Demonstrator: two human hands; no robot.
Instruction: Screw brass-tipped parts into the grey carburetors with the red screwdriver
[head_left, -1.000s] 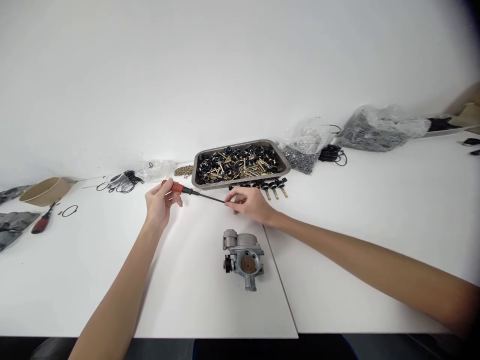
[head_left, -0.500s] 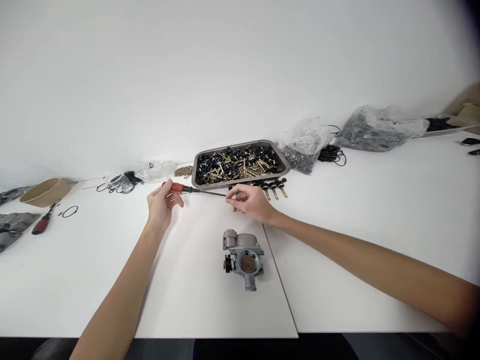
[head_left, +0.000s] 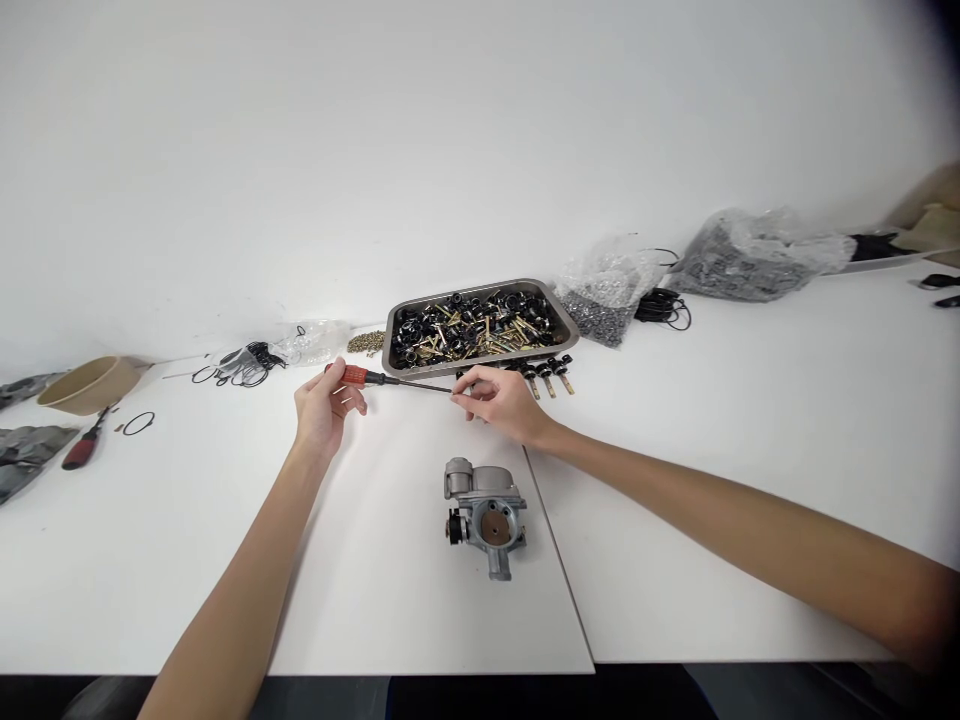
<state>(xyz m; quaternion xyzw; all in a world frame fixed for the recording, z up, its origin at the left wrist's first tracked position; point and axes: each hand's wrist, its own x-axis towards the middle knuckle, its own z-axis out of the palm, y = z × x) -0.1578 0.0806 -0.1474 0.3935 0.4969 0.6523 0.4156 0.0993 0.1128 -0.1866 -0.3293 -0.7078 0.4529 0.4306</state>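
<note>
My left hand [head_left: 324, 403] is closed round the red handle of a screwdriver [head_left: 375, 379], whose black shaft runs to the right. My right hand [head_left: 501, 398] pinches at the shaft's tip, fingers pressed together; whether a small part sits between them I cannot make out. Both hands hover just in front of a metal tray [head_left: 390, 350] full of black and brass parts. A grey metal carburetor body [head_left: 486, 513] lies on the white table nearer to me, untouched.
A short row of brass-and-black pins [head_left: 549, 376] lies before the tray. Plastic bags of dark parts [head_left: 611, 290] [head_left: 754, 258] and black rings [head_left: 664, 308] sit at the right. At the left are a tan bowl [head_left: 90, 382], a second red screwdriver [head_left: 84, 442] and black O-rings [head_left: 240, 365].
The screwdriver tip and my right hand have lifted slightly toward the tray, so the shaft lies flatter. Nothing else has moved.
</note>
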